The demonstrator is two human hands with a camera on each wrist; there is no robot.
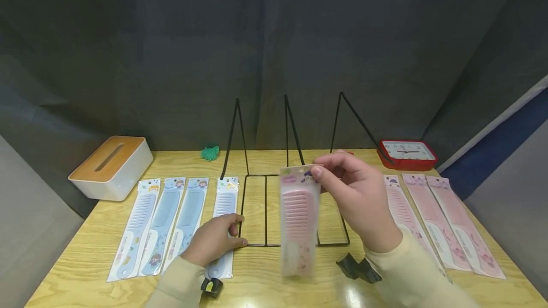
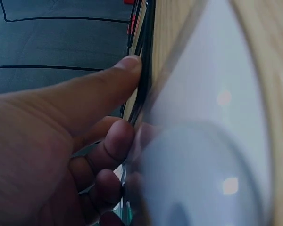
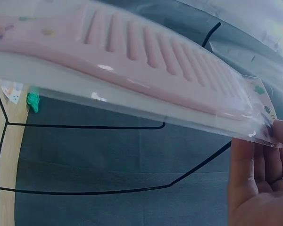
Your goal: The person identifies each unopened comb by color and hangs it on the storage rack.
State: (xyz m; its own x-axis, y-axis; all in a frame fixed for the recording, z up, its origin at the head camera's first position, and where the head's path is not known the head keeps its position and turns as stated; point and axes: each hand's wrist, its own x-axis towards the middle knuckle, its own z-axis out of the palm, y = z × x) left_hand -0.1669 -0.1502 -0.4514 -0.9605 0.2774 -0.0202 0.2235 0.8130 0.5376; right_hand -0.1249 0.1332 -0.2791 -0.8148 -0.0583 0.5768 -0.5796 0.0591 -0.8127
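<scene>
While right hand (image 1: 359, 194) pinches pink comb (image 1: 298, 217) above wire rack (image 1: 257, 245), left hand (image 1: 214, 239) grips blue comb (image 1: 223, 222) at rack's 9 o'clock.

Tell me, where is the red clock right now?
In the head view, the red clock sits at the far right corner of the wooden table, just behind the row of pink combs and beside the black wire rack.
</scene>
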